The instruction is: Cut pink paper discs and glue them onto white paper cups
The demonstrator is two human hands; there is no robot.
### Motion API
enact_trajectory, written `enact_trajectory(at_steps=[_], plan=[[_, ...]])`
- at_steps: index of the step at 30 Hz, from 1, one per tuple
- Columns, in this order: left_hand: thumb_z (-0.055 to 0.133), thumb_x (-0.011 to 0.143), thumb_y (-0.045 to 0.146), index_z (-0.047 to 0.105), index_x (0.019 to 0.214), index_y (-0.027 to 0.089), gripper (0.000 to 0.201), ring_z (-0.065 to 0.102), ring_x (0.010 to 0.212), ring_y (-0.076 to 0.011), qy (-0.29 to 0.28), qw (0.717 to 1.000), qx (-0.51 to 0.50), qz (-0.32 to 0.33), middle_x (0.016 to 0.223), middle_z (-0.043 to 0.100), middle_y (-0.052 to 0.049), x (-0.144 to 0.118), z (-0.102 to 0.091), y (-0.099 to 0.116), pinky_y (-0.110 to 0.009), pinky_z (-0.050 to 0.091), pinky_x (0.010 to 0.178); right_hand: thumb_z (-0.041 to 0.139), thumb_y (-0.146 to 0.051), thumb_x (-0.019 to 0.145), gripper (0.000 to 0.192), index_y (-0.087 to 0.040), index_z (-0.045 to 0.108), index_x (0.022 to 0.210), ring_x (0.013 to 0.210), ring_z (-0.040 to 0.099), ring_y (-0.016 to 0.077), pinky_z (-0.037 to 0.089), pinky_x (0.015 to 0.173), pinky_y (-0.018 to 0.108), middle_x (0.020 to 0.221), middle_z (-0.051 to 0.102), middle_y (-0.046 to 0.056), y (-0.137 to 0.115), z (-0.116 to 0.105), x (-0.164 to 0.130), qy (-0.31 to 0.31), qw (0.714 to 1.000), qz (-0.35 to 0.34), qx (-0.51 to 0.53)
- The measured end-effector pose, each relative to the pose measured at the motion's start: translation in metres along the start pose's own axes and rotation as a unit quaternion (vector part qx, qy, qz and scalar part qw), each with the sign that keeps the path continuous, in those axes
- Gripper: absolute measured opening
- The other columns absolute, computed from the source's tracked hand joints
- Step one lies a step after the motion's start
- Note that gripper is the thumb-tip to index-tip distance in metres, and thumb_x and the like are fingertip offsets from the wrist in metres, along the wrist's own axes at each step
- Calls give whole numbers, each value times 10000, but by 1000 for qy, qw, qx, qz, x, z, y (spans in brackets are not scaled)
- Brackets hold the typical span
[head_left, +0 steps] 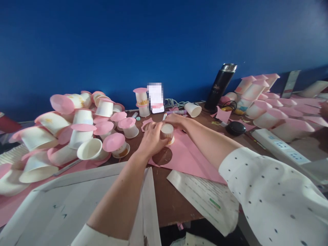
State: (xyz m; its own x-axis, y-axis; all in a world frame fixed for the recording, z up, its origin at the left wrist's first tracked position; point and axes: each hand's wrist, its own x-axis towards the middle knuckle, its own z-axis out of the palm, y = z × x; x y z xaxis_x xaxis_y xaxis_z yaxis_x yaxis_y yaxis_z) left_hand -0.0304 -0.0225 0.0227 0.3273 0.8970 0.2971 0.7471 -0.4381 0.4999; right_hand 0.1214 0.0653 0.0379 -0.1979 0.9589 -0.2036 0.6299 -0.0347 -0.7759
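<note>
My left hand [151, 138] grips the side of a small white paper cup [167, 131] that stands upside down on a pink paper sheet [187, 157]. My right hand [175, 120] rests on the far side of the same cup, its fingers partly hidden behind it. A round hole is cut out of the pink sheet just in front of my left hand. A pen [176, 112] lies just beyond my right hand.
Piles of paper cups with pink paper discs lie at the left [77, 133] and right [263, 102]. A black flask [219, 87], a phone on a stand [155, 97], a black mouse [235, 128], a white power strip [280, 145] and printed papers [205, 198] surround the hands.
</note>
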Motion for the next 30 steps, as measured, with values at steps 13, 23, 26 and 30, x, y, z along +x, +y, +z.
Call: enact_trajectory(at_steps=[13,23,26,30], plan=[[700,737,365,487,1247,211,573,402,1296,-350,6,1000,13,6,1288,500,-136,0,2,1,-509,358,1050,635,-155,699,228,-181,497,519,468,437,98,339,491,235,466,447,-36,-3,2,8,-113,990,17,78],[685,748,363,506,1246,204,553,408,1295,-349,1,1000,24,8,1271,517,-136,0,0,3,-512,363,1050,696,-148,665,227,-178,540,502,408,404,91,332,422,221,434,458,-41,1,5,11,-111,988,32,98],[674,757,386,509,1264,207,563,414,1292,-351,1,1000,23,2,1278,521,-135,0,-2,5,-516,372,1040,726,-188,664,261,-184,523,500,415,402,91,309,408,223,441,462,-39,1,0,7,-61,993,23,102],[681,738,315,507,1298,198,598,461,1250,-340,0,1000,27,12,1267,553,-137,1,0,2,-511,379,1037,665,-293,748,201,-179,581,606,487,460,106,356,468,230,517,508,-33,1,-12,-13,154,981,-30,110]])
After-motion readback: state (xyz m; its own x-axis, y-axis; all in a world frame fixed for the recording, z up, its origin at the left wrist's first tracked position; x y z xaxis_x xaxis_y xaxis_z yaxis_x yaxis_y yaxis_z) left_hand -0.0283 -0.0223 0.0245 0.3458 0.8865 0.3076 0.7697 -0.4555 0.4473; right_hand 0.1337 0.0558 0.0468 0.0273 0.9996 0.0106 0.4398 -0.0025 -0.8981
